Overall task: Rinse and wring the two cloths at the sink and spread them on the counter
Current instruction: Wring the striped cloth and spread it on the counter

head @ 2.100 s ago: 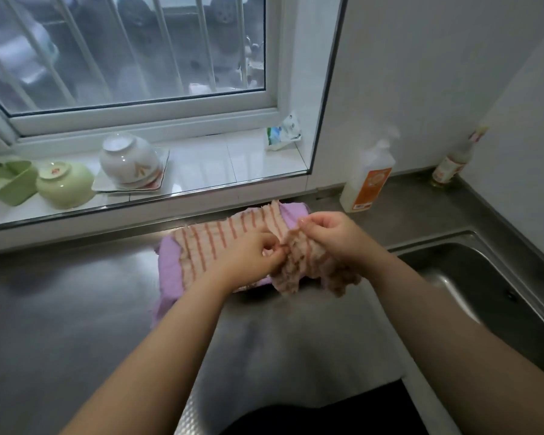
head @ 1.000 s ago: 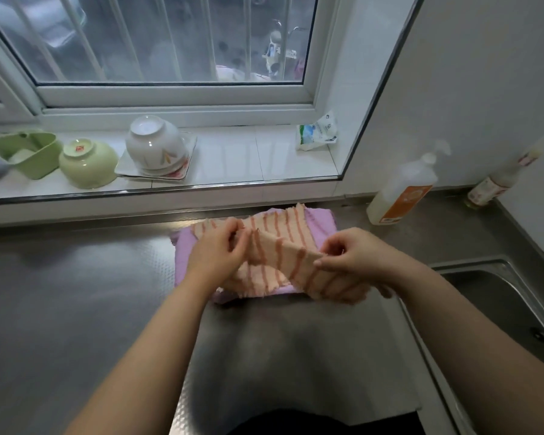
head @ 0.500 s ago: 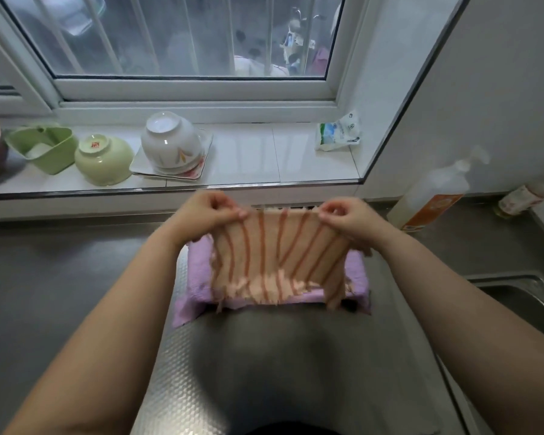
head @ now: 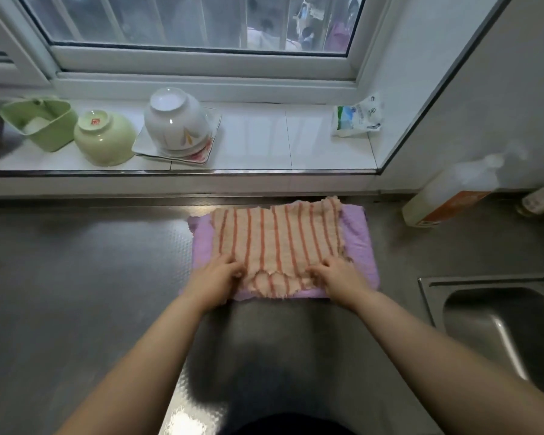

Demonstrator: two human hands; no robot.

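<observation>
Stretching across the whole view is one grey textured steel counter [head: 85, 277], with one steel sink [head: 496, 312] sunk in at the right. Two cloths sit stacked near the back wall: a purple fuzzy cloth [head: 360, 243] spread flat underneath, and a frayed peach cloth with orange stripes [head: 277, 243] laid flat on top, ragged along its near edge. Both hands press down on that near edge, left hand [head: 212, 279] and right hand [head: 343, 277], fingers bent, gripping nothing I can make out.
</observation>
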